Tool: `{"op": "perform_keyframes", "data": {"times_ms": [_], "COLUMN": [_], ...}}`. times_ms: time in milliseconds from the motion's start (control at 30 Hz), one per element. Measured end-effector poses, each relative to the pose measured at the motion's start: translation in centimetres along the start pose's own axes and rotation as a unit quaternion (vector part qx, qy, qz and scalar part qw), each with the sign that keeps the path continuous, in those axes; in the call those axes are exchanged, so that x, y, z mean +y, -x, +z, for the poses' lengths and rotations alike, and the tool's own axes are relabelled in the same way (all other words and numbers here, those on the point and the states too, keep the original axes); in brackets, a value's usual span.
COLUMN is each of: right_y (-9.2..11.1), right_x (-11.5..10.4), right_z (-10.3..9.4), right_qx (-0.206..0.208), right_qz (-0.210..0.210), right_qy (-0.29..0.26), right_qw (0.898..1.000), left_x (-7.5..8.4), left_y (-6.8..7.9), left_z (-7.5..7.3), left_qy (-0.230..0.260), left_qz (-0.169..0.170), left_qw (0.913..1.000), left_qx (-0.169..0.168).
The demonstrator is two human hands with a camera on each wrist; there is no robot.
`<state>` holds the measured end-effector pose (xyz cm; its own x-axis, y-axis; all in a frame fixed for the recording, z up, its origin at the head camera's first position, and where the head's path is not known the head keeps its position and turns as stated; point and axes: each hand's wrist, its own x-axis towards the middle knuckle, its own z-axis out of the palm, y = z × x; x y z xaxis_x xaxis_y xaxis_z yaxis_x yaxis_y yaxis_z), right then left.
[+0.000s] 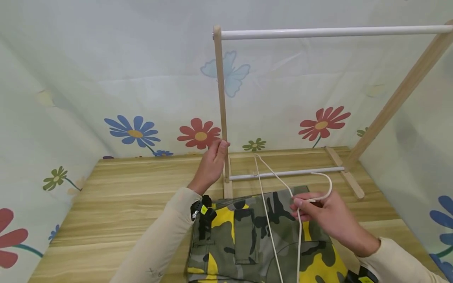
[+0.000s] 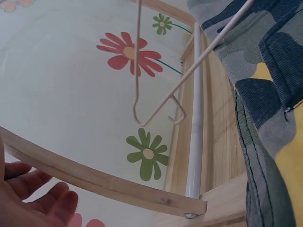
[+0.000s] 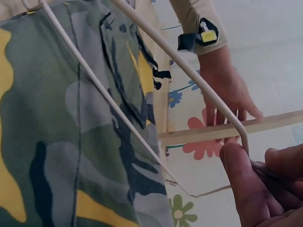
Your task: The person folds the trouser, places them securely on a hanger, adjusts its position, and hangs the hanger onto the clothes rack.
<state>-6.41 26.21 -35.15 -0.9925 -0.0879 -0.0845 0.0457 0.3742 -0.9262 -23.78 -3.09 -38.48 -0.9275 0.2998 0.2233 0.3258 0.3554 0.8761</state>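
Observation:
My right hand [image 1: 330,216] pinches a white wire clothes hanger [image 1: 299,232] just below its hook, between thumb and fingers. One bent end of the hanger points away, toward the rack's lower bar. Olive, grey, black and yellow camouflage trousers [image 1: 245,236] with a flap pocket lie folded on the table; the hanger's wires cross over them in the head view. My left hand [image 1: 212,161] grips the near wooden upright [image 1: 221,86] of a clothes rack, fingers passing behind it. In the right wrist view, that hand [image 3: 227,90] shows beyond the hanger.
A white top rail [image 1: 318,32] and a white lower bar [image 1: 290,173] join the rack's wooden sides. Its feet stand at the back of the wood-patterned table [image 1: 116,204]. Flower-printed sheeting [image 1: 159,98] encloses the table at the back and sides.

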Motion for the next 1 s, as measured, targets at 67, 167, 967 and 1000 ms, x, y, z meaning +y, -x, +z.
{"op": "perform_keyframes", "data": {"times_ms": [67,167,967,1000], "right_y": [0.0,0.0,0.8,0.8], "right_x": [0.3,0.7,2.8,2.8], "right_z": [0.0,-0.1,0.1,0.1], "right_qx": [0.001,-0.002,0.013,0.014], "right_qz": [0.0,0.0,0.034,0.04], "right_qy": [-0.001,-0.002,-0.048,-0.053], "right_qw": [1.0,1.0,0.998,0.998], "left_x": [0.0,0.0,-2.0,-2.0], "left_y": [0.5,1.7,13.2,13.6], "left_z": [-0.3,-0.8,-4.4,-4.3], "left_qy": [-0.004,-0.015,-0.167,-0.162], "left_qz": [-0.011,-0.026,-0.292,-0.297], "left_qw": [0.9999,0.9994,0.9322,0.9314], "left_qx": [-0.005,-0.014,-0.134,-0.134]}}
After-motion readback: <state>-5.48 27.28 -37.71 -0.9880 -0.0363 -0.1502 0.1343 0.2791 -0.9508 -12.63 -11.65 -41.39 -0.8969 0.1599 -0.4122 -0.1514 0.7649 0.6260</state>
